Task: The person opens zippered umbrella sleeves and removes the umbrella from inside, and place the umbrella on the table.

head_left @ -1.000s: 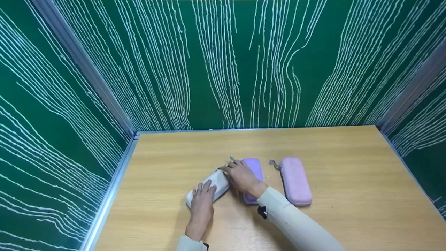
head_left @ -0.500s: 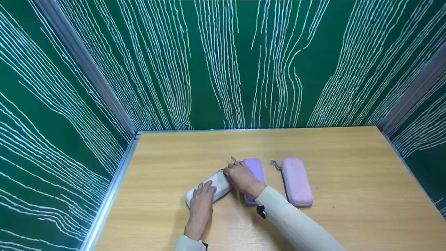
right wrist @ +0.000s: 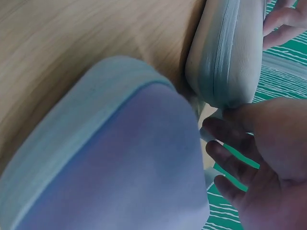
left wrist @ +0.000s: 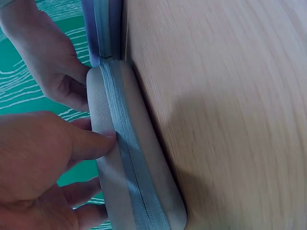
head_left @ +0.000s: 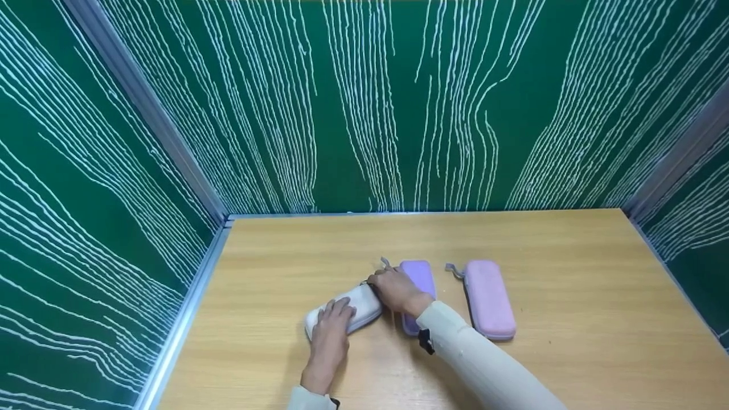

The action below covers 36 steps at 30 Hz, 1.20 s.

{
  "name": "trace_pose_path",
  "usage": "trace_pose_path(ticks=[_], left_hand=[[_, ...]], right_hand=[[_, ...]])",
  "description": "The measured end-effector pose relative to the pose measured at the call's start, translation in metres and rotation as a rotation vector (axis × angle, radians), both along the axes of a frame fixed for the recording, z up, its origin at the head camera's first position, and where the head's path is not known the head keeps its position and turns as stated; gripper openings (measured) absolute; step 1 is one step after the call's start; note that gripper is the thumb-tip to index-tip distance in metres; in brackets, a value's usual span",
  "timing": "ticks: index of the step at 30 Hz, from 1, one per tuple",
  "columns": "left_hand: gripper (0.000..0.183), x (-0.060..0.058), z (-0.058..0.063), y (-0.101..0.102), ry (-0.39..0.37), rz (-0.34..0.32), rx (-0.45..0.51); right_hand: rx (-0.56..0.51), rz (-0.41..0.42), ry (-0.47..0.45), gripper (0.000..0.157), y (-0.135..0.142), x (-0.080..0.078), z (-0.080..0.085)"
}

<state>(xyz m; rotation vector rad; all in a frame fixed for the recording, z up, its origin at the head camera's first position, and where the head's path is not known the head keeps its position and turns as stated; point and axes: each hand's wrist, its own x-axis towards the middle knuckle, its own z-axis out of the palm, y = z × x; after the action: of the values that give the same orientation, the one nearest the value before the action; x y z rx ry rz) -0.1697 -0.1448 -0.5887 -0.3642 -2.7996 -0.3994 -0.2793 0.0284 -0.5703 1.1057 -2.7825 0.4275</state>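
A pale grey-white zippered pencil case (head_left: 365,304) lies slanted on the table. My left hand (head_left: 330,330) holds it by the lower-left part, fingers spread over its top; in the left wrist view the thumb (left wrist: 103,143) presses its side beside the zipper (left wrist: 127,153). At the case's upper-right end, the thumb and index finger of my right hand (head_left: 397,291) pinch the zipper pull, mostly hidden by the fingers. Beneath and beside that hand lies a purple zippered case (head_left: 420,277), partly covered by it. The white case looks zipped along the visible side.
A pink zippered case (head_left: 490,299) with a grey strap (head_left: 454,270) lies to the right of the purple one. The purple case's strap (head_left: 385,262) sticks out past my right hand. Green panels with white lines (head_left: 353,114) enclose the wooden table (head_left: 569,273).
The white case's upper-right end has swung slightly toward me and right, with my right hand shifting a little along with it. My left hand stays on the case. The whole view has shifted slightly.
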Motion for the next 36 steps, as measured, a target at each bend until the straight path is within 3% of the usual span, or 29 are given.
trace_pose_path(ticks=[12,20,26,30,36], left_hand=[[0.054,-0.002,0.001,-0.009,0.006,-0.07,0.044],[0.049,-0.002,0.001,-0.012,0.021,-0.108,0.026],[0.053,-0.003,0.003,-0.014,-0.003,-0.104,0.0],[0.046,-0.003,0.003,-0.014,-0.033,-0.103,-0.027],[0.033,-0.003,0.002,-0.015,-0.031,-0.105,0.011]], right_hand=[[-0.027,0.085,-0.183,0.028,0.001,-0.008,-0.003],[0.027,0.106,-0.294,0.034,0.001,-0.011,0.004],[0.092,0.08,-0.284,0.033,-0.006,-0.013,0.005],[0.147,0.051,-0.285,0.03,-0.011,-0.014,0.005],[0.119,0.091,-0.267,0.031,-0.013,-0.018,0.005]])
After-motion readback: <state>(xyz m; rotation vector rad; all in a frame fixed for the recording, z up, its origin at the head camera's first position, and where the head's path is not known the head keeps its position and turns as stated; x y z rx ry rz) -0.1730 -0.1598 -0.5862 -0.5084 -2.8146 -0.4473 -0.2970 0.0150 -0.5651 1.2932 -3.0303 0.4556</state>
